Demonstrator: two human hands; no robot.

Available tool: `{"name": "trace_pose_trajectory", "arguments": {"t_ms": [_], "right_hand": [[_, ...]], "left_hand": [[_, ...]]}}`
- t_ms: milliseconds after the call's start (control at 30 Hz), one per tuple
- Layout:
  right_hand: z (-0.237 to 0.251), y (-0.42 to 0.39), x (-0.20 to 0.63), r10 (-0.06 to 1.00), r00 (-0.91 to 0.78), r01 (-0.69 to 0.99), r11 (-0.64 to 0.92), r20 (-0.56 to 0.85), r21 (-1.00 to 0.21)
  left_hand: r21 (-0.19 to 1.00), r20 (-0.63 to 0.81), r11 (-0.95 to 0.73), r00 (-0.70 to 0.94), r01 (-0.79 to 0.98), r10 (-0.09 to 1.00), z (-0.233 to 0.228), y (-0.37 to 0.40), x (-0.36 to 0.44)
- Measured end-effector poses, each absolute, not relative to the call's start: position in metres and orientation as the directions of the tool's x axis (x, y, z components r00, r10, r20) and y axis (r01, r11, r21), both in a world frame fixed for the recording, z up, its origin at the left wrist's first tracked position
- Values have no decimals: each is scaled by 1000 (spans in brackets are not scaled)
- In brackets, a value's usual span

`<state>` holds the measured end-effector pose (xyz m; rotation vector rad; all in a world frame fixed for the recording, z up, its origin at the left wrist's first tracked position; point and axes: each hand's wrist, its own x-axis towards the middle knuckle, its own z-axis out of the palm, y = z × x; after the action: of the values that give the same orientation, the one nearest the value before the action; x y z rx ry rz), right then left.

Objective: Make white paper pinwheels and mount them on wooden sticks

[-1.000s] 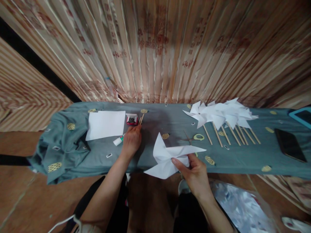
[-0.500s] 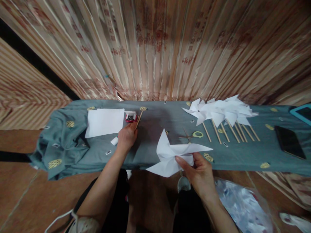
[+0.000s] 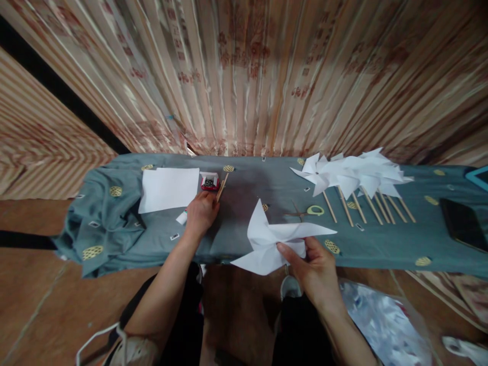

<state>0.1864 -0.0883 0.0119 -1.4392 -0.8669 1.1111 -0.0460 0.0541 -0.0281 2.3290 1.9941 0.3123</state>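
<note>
Paper pinwheel [image 3: 274, 243] stays pinched at its centre in our right hand [image 3: 318, 272], keeping folds together; left hand [image 3: 201, 213] closes on wooden sticks [image 3: 221, 186] mid-tabletop.

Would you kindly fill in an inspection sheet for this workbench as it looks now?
Surface: narrow table under a rumpled teal cloth.
Job's things: white paper pinwheel; wooden sticks beside a small red box.
Clutter: finished pinwheels on sticks, paper sheets, scissors, glue bottle, dark phone.
Grippers: right hand pinches the paper pinwheel; left hand rests its fingers at the wooden sticks, grip hidden.
Cables: white cord by the left elbow.
Surroundings: striped curtain behind, brown floor, plastic bag below.
</note>
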Motion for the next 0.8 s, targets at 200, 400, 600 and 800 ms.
{"name": "trace_pose_trajectory", "arguments": {"t_ms": [200,400,600,800], "right_hand": [[13,-89,186,941,298,-33,-159,-162,-987],[12,-89,187,938,298,-22,-178,-177,-984],[9,-89,186,940,298,-5,-174,-168,-985],[12,-92,186,945,285,19,-170,-158,-985]], "left_hand": [[198,147,-203,176,959,973,-26,50,-43],[231,172,-244,207,942,963,-32,49,-46],[269,196,-249,200,930,960,-31,48,-46],[762,156,-212,143,612,977,-26,22,-28]]}}
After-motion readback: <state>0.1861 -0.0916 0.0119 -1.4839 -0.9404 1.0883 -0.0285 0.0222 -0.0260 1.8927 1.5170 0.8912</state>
